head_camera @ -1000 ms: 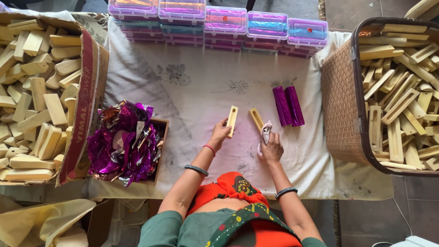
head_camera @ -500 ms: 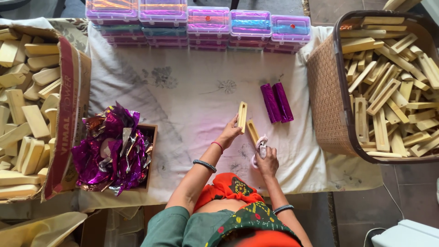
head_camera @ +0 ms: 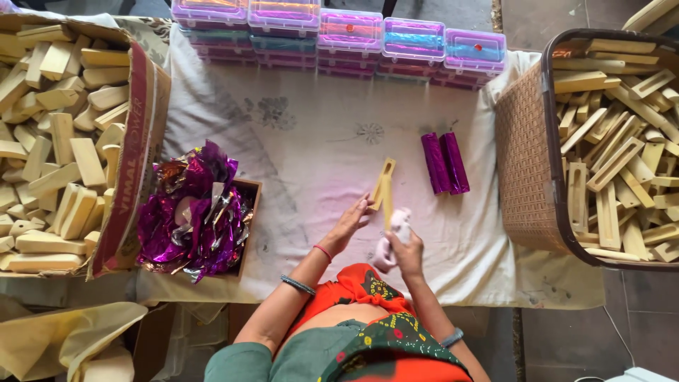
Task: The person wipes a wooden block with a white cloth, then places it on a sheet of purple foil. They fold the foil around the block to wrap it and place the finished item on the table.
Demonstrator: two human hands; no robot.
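My left hand (head_camera: pixel 351 221) pinches a slotted wooden block (head_camera: pixel 383 185) upright at table centre; my right hand (head_camera: pixel 403 247), closed on a pale cloth (head_camera: pixel 393 233), meets it. Two purple-wrapped blocks (head_camera: pixel 445 163) lie at two o'clock.

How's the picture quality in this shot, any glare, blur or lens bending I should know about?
Head view: soft, even daylight with faint shadows; glare glints on the crumpled purple foil sheets and the clear plastic box lids; the left hand and the slotted pale wooden pieces look slightly motion-soft; the brown woven basket rim bows a little near the frame edge.
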